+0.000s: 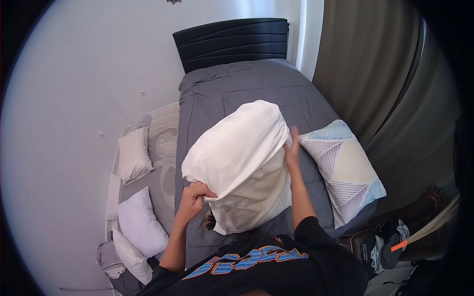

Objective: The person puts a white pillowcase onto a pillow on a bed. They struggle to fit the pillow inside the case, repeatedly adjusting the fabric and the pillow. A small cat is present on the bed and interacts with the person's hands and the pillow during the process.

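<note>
Head view, bed: big one under a dark-grey quilted cover (222,84)
Cream pillow: plump cloth one (256,197), over the bed's near half, partly inside a white fabric pillowcase (234,140)
Patterned pillow: triangle-print rectangular cloth one (348,170), bed's right edge
Left hand: above the bed (196,198), fist clenched on the pillowcase hem
Right hand: kinda blurry (292,150), against the pillowcase's right side, can't tell if it's gripping
</note>
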A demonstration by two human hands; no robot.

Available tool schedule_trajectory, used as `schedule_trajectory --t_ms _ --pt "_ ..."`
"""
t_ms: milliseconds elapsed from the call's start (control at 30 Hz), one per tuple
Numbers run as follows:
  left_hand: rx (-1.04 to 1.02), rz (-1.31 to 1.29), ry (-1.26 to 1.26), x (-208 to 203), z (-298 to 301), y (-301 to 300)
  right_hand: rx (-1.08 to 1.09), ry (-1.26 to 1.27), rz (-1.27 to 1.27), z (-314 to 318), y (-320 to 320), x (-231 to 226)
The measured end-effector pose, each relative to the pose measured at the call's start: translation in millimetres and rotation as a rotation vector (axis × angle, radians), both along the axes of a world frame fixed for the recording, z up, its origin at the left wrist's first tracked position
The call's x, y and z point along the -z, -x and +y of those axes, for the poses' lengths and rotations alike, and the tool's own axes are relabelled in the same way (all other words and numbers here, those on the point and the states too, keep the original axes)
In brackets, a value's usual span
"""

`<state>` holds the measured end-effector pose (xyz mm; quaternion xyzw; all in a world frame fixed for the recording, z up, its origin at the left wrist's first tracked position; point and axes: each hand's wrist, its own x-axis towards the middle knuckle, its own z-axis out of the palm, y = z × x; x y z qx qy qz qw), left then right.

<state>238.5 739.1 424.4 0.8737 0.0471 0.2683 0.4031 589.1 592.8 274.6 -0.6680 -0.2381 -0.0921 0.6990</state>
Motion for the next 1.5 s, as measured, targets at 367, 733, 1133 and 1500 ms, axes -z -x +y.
schedule_trajectory --t_ms 367,733,1133,1500 --pt "-0.219 -0.291 -0.545 -57 -18 -53 -0.314 0.306 -0.308 -14 188 -105" --pt "0.297 -0.351 -0.227 21 -93 -78 0.159 -0.215 0.258 -45 173 -81" --pt "-0.399 -0.406 0.987 142 -18 -42 -0.107 0.782 -0.802 41 259 -122" --pt "-0.123 0.337 0.374 243 -40 51 -1.054 1.205 0.209 -114 262 117"
